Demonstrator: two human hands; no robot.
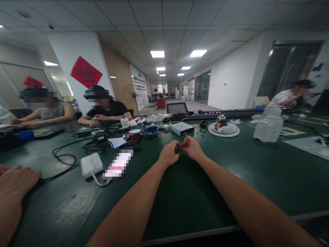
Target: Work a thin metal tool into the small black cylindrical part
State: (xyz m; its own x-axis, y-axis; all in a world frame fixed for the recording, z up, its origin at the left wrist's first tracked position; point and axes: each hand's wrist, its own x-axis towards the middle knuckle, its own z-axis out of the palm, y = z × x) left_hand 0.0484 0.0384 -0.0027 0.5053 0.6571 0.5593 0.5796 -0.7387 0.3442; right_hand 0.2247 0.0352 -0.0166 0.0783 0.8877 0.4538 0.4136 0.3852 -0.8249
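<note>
Above the green table, near the middle, my left hand is closed on a small dark round part. My right hand touches or nearly touches it from the right, its fingers pinched around a thin light-coloured stick that points up. Something small and reddish shows between the two hands, too small to make out. Just beyond them sits a grey metal box.
A white fan grille with a motor lies right of the box. A white charger, black cables and a blurred phone are on the left. Another person's hand rests at the left edge. Several people sit around the table.
</note>
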